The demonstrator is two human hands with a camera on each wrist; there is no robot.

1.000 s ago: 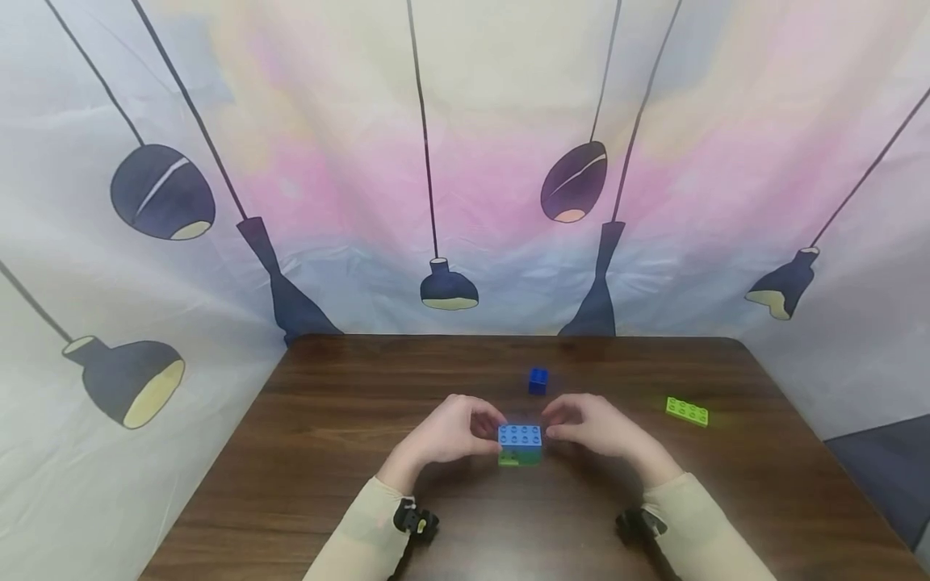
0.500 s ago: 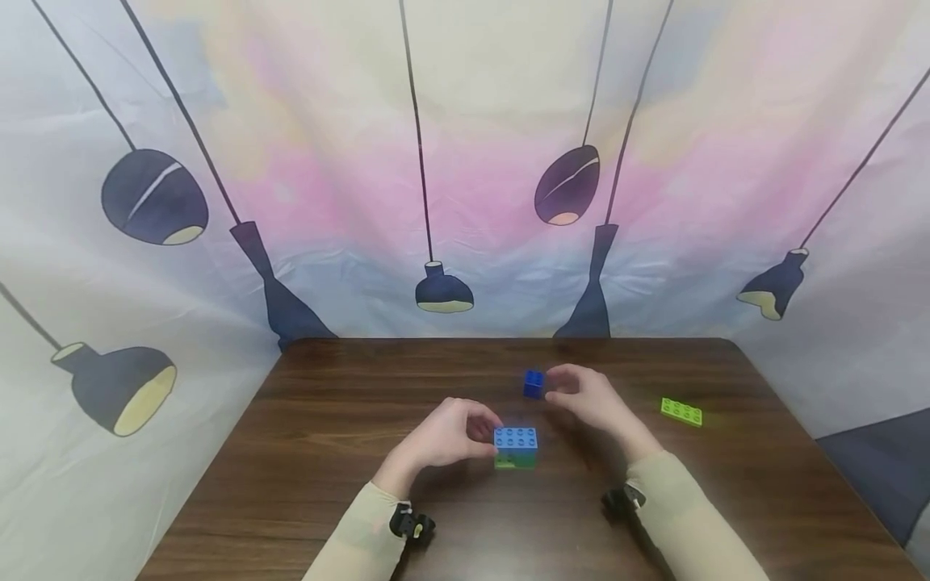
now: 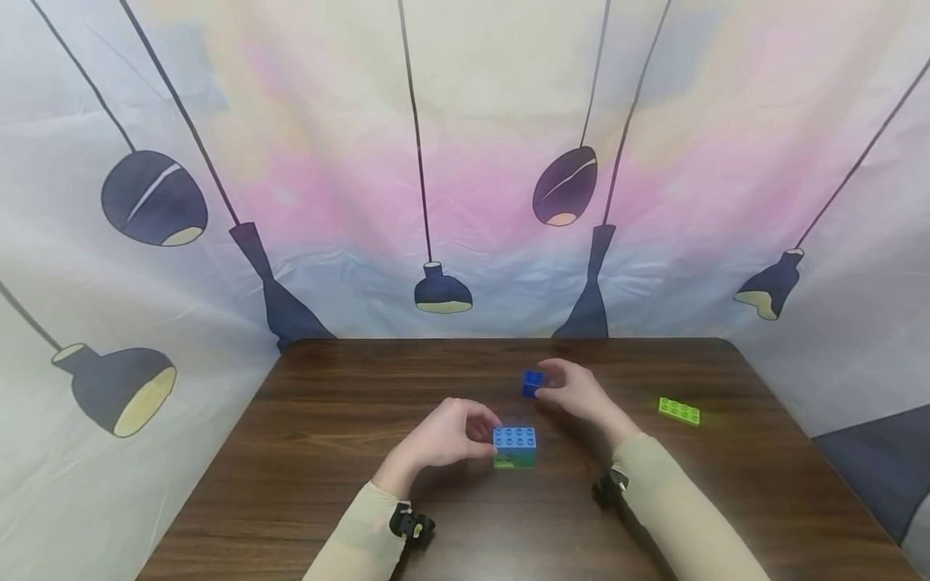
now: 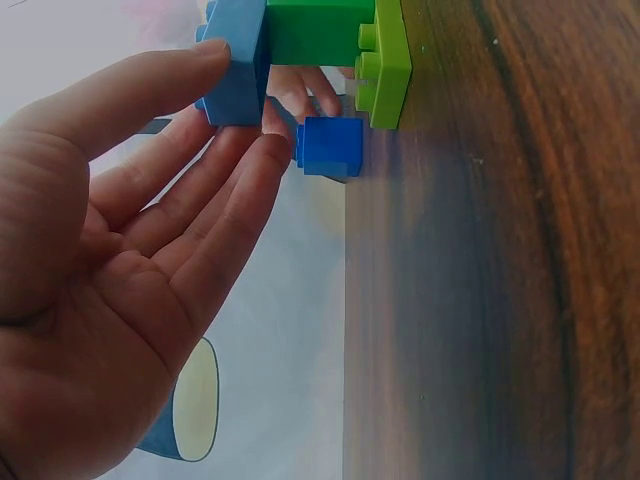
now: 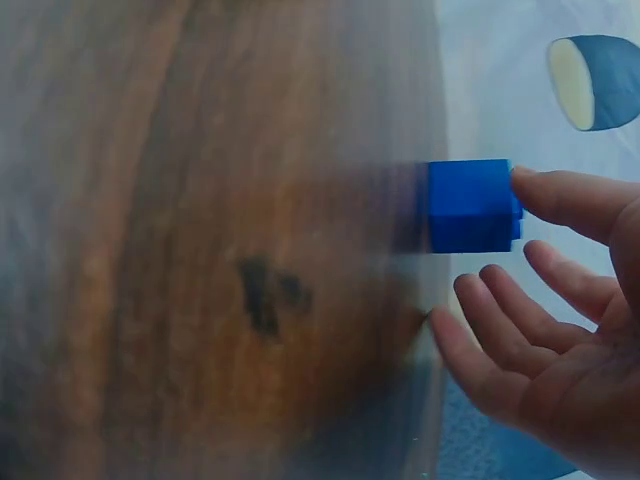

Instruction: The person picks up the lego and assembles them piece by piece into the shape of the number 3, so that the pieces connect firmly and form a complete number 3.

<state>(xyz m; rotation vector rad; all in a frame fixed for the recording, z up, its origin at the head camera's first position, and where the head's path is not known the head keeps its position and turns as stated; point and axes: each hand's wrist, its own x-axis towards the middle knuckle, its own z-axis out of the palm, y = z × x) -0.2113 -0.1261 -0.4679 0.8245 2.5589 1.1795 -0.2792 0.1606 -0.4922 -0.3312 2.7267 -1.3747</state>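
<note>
My left hand (image 3: pixel 445 436) pinches the left end of a small stack of toy building bricks between thumb and fingers. On top of the stack is a light blue studded brick (image 3: pixel 514 437); below it come a green brick (image 4: pixel 318 32) and a thin lime plate (image 4: pixel 395 70) at the table. Behind the stack stands a smaller dark blue brick (image 3: pixel 532 384), studs up. My right hand (image 3: pixel 579 393) is at that brick's right side, fingers spread and relaxed. In the right wrist view, its thumb tip lies right at the top edge of the dark blue brick.
A loose lime studded brick (image 3: pixel 679 411) lies flat on the right of the brown wooden table (image 3: pixel 327 403). A hanging cloth (image 3: pixel 349 186) printed with lamps rises behind the table. Each wrist wears a small black camera (image 3: pixel 412 524).
My right hand has left the right side of the stack and moved back to the dark blue brick. My left hand stays at the stack. The head view has shifted slightly.
</note>
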